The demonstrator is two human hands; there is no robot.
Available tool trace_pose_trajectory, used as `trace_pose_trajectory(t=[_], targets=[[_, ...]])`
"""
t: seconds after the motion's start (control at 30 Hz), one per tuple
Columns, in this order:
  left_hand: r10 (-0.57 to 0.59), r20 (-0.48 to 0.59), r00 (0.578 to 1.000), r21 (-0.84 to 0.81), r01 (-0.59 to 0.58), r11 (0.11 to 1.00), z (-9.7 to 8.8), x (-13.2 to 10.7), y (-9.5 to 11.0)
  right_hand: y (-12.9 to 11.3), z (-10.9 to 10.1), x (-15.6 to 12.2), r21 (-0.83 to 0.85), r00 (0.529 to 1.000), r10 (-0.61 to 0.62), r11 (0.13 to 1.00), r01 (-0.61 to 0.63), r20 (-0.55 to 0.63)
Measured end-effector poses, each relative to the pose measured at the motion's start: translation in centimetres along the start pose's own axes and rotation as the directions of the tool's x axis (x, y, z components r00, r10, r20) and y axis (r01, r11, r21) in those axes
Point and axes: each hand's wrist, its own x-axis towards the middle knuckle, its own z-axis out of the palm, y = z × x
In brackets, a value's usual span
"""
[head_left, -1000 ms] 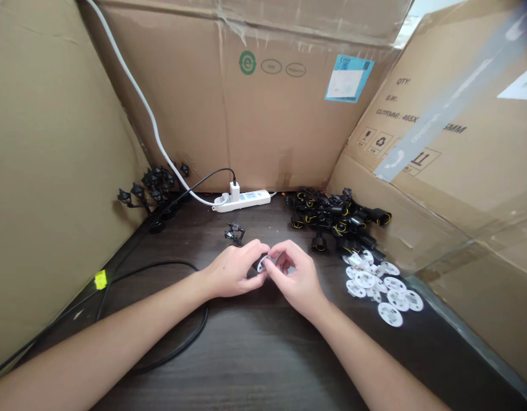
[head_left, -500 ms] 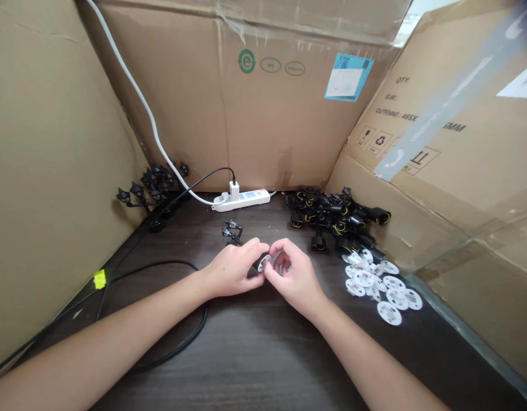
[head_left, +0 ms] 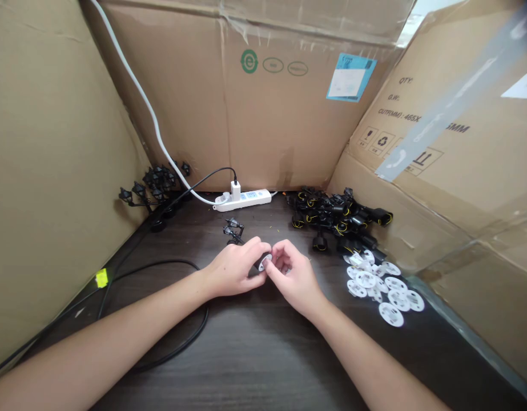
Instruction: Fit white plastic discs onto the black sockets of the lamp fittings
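Both my hands meet at the middle of the dark table (head_left: pixel 254 354). My left hand (head_left: pixel 234 268) is closed round a small black lamp part (head_left: pixel 234 230) whose clip end sticks out behind the fingers. My right hand (head_left: pixel 295 275) pinches a small white round disc (head_left: pixel 265 262) against the black part's base. To the right lies a heap of several black parts with yellow wires (head_left: pixel 338 220). In front of that heap lie several loose white discs (head_left: pixel 381 288).
Cardboard boxes (head_left: pixel 263 114) wall the table at left, back and right. A white power strip (head_left: pixel 244 200) with a plugged charger lies at the back. Several assembled black lamps (head_left: pixel 154 185) stand at back left. A black cable (head_left: pixel 177 348) loops under my left forearm.
The hands have stayed together in the same spot; my right fingers have closed in a little on the white disc. The view shifted slightly.
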Motion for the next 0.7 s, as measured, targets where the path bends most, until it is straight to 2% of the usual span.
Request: trace_pose_trajectory(t=[0.27, 0.5, 0.7], targets=[[0.031, 0.024, 0.999, 0.038, -0.032, 0.999, -0.04, 0.06, 0.11, -0.18, -0.06, 0.01, 0.030, 0.998, 0.045, 0.999, -0.046, 0.037], [0.005, -0.008, 1.000, -0.012, -0.005, 1.000, -0.04, -0.06, 0.04, 0.37, -0.08, 0.13, 0.059, 0.995, 0.078, 0.995, -0.081, 0.061], [0.040, -0.035, 0.999, -0.087, -0.043, 0.995, -0.41, -0.08, 0.09, 0.57, -0.03, 0.19, 0.085, 0.994, 0.069, 0.993, -0.076, 0.080]])
